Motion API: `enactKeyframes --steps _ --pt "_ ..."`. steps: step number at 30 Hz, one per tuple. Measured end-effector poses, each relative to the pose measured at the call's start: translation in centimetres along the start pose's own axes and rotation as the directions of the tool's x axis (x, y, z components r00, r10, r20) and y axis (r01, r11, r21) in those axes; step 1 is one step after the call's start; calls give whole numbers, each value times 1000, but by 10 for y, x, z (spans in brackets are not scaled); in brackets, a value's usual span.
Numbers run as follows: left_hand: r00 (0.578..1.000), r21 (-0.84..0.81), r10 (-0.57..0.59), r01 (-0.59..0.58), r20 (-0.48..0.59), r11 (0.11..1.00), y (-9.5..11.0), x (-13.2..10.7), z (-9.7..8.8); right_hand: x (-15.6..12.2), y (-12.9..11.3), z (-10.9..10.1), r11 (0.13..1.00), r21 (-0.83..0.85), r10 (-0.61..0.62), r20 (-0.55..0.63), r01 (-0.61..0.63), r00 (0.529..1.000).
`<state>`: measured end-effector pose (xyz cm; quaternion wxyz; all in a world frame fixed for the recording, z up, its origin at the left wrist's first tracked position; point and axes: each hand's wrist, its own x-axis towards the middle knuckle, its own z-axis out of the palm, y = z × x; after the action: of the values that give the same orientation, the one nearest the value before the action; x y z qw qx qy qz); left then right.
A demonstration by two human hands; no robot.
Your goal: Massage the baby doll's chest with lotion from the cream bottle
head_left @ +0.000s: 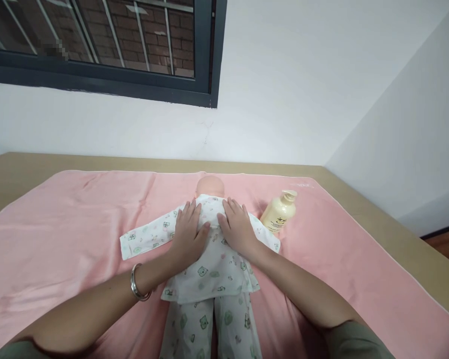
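A baby doll lies on a pink blanket, with only its bald head bare at the far end. It is dressed in a white printed top and matching trousers. My left hand rests flat on the left of the top's upper part, fingers stretched out. On the right side of the same part lies my right hand, palm down and fingers extended. Both hands touch the cloth and hold nothing. The left sleeve is spread out sideways; part of the right sleeve is behind my right forearm.
A pale yellow pump bottle stands tilted-looking on the pink blanket, right of the doll. The blanket covers a tan surface that meets a white wall. A dark-framed window is at the upper left.
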<state>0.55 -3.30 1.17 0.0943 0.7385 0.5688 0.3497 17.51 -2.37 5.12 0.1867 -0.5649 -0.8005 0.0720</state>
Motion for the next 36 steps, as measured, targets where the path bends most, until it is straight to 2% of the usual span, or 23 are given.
enactKeyframes --steps 3,5,7,10,12,14,16,18,20,22,25,28,30,33,36 --pt "1000 13 -1 1 -5 1000 -5 6 0 -23 -19 -3 996 -30 -86 14 86 996" --pt "999 40 30 -30 17 999 -5 9 -3 -27 -24 -4 988 -26 -152 17 152 988" --pt "996 77 85 -87 38 993 0 9 -8 -14 -19 -5 991 -10 -132 25 132 991" --pt "983 153 175 -182 57 971 13 3 -15 19 -1 -6 1000 -12 -7 59 7 998" --pt "978 193 199 -208 64 959 18 1 -18 30 6 -7 999 -41 15 66 -12 998" --pt "978 199 196 -207 72 958 16 6 -19 20 1 -8 997 -70 -42 52 46 998" --pt "977 163 185 -200 102 966 7 18 -19 -4 -12 -9 987 -79 -135 24 136 991" --pt "977 115 151 -169 150 979 -3 32 -20 -30 -26 -10 975 -63 -214 3 214 977" --pt "978 87 104 -121 181 989 -10 38 -20 -40 -32 -12 968 -40 -249 0 249 968" --pt "979 89 104 -121 174 989 -8 34 -20 -29 -26 -13 978 -21 -208 8 208 978" --pt "979 117 166 -180 119 977 6 13 -20 9 -3 -13 995 6 -95 32 95 995" --pt "979 134 182 -193 94 972 15 1 -20 30 13 -13 993 23 -117 71 116 991" --pt "981 129 164 -176 100 976 13 7 -19 22 10 -13 989 -6 -150 79 151 986" --pt "985 98 121 -134 125 986 1 24 -18 -4 -5 -13 978 -50 -201 59 204 978" --pt "979 80 140 -152 145 985 -3 27 -18 -11 -13 -12 983 -49 -177 22 178 984"
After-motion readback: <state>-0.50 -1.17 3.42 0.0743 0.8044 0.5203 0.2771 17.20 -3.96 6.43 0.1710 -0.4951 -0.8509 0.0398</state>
